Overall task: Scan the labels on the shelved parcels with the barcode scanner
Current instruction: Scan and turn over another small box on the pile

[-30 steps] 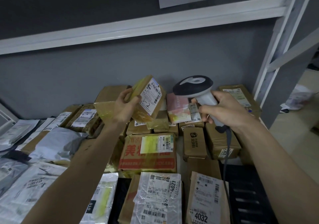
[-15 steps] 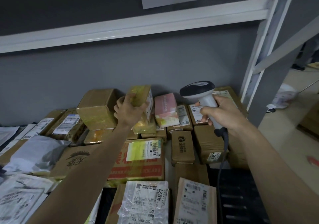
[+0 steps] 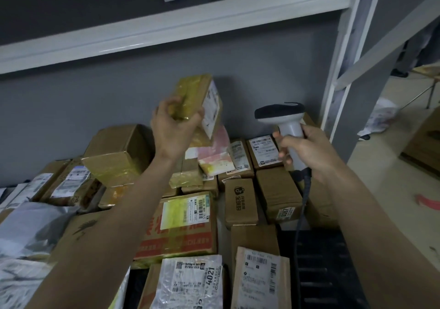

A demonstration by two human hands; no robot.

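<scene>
Head view: at frame centre the left hand point(image 3: 172, 130) grips a small taped parcel point(image 3: 202, 104), lifted above the shelved parcels point(image 3: 181, 225), its white label point(image 3: 212, 108) facing right. Centre right, the right hand point(image 3: 307, 151) wraps the barcode scanner point(image 3: 283, 120) handle.

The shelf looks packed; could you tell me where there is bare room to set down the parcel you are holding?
Bare shelf shows only front right, bordered by the 9367 box and the scanner cable. Everywhere left of that is crowded with parcels.
</scene>
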